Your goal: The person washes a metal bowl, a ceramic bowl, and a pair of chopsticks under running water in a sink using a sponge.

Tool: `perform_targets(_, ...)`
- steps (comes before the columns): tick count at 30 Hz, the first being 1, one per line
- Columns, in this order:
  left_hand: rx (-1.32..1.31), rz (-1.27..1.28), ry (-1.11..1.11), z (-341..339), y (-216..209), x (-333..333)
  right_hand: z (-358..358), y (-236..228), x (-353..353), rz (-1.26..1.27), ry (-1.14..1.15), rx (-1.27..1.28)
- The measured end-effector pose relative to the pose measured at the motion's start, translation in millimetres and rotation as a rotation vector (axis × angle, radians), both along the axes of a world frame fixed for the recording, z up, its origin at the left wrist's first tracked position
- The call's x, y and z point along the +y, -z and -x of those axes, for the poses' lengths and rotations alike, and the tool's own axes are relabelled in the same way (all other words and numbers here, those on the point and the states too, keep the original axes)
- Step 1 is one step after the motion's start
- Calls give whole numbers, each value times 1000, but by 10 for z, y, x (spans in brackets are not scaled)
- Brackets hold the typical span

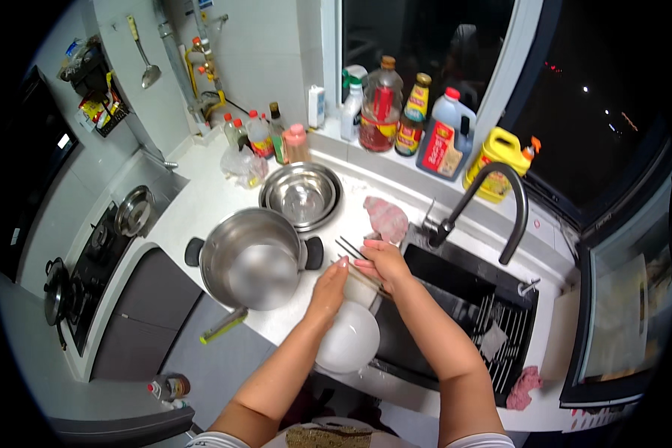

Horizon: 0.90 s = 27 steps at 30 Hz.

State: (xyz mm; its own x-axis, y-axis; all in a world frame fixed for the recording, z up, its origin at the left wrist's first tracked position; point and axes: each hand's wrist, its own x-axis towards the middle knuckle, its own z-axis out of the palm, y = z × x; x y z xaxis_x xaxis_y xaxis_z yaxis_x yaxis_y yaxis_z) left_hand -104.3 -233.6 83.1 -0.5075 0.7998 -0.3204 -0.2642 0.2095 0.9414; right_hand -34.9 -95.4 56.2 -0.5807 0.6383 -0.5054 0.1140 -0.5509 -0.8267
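A bundle of chopsticks (366, 281) with dark ends is held between my hands, over the near left edge of the black sink (411, 340). My right hand (383, 263) is closed around the chopsticks, their dark ends sticking out to its left. My left hand (328, 291) has its fingers pressed together against the same chopsticks; part of its grip is hidden. Just below the hands sits a white bowl (349, 340) at the counter's edge, beside the sink. To the left stands a large steel pot (250, 257) with two black handles.
Nested steel basins (300, 196) and a pinkish cloth (386, 218) lie behind the hands. A dark curved faucet (519, 201) arches over the sink. A green-handled tool (224, 326) juts past the counter edge by the pot. Several bottles (381, 108) line the windowsill.
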Motion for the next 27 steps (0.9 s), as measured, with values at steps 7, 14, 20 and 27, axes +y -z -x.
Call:
perform_targets(7, 607, -217, -278, -409, 186, -733, -1232, 398, -874, -151, -102, -197)
perform_targets(14, -306, 48, -513, -490, 678, -1197, -1211, 487, -1254, 278, -228, 80)
perform_targets(20, -410, 117, -363, -481, 508, -1097, -1045, 603, -1263, 403, -187, 187)
perform_targets(27, -355, 127, -338, -849, 415, -763, -1440, 638, -1123, 466, 0, 228)
